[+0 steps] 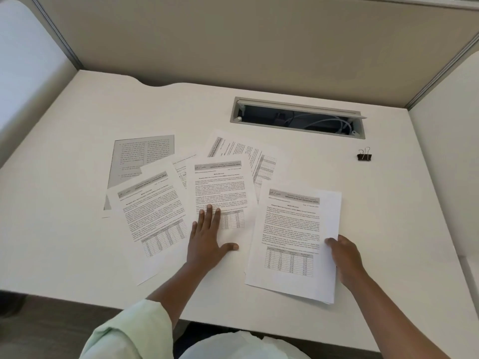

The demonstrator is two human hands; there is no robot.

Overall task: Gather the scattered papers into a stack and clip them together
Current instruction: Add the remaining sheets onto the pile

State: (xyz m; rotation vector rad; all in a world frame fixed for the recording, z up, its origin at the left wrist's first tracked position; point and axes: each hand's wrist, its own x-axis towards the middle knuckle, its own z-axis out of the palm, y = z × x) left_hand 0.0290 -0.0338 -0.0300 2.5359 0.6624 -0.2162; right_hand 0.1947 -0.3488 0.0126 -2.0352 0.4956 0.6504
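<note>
Several printed sheets lie fanned over the white desk (388, 203). My right hand (346, 257) grips the right edge of a small stack of sheets (293, 242), thumb on top. My left hand (207, 237) lies flat, fingers spread, on the lower part of the middle sheet (223, 193). A tilted sheet (153, 216) lies to its left, overlapping a grey-printed page (134, 161). Another sheet (241, 151) pokes out behind the middle one. A black binder clip (364, 155) stands alone at the far right of the desk.
An open cable tray (298, 117) with cords inside is sunk into the desk behind the papers. Beige partition walls (233, 42) close off the back and right side. The desk's front edge runs just below the papers.
</note>
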